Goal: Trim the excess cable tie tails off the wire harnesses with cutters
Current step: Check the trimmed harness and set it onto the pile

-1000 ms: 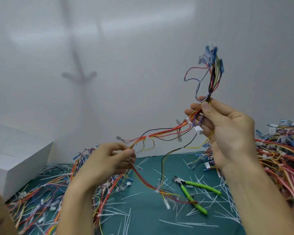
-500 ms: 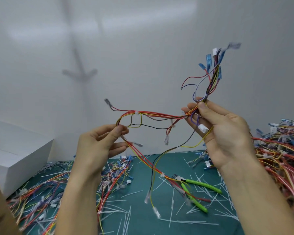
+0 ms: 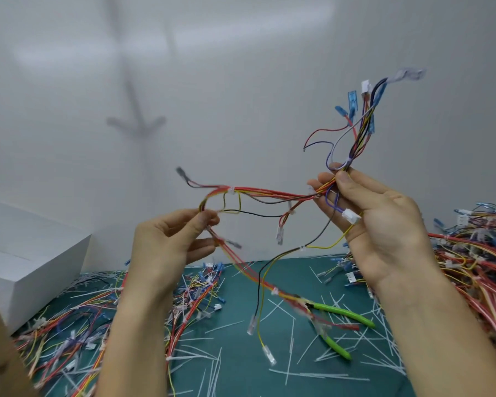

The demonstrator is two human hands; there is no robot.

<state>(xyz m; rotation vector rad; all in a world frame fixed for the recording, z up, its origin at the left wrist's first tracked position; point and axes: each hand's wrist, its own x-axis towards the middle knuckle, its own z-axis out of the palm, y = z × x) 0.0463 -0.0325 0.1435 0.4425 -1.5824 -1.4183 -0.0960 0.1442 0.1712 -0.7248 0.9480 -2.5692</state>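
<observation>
My left hand [image 3: 166, 242] and right hand [image 3: 384, 224] each pinch the same wire harness [image 3: 269, 193], held stretched in the air above the cutters [image 3: 344, 312], which lie untouched. I should turn it slowly and check each tie for a tail before reaching down.

The left hand [image 3: 166, 247] has risen from just above the desk [image 3: 241, 368] to a level not far below the right hand [image 3: 384, 224]. Its closed grip has changed to a pinch of thumb and forefinger on the wire harness [image 3: 269, 193]. The stretch of harness between the hands sloped steeply a second ago and now runs nearly level, with a loop at its left end. The blue terminals [image 3: 352, 100] at the top have tipped right and spread apart. The red and yellow branch below the left hand, slack before, now runs straighter down to the cutters [image 3: 341, 310].
</observation>
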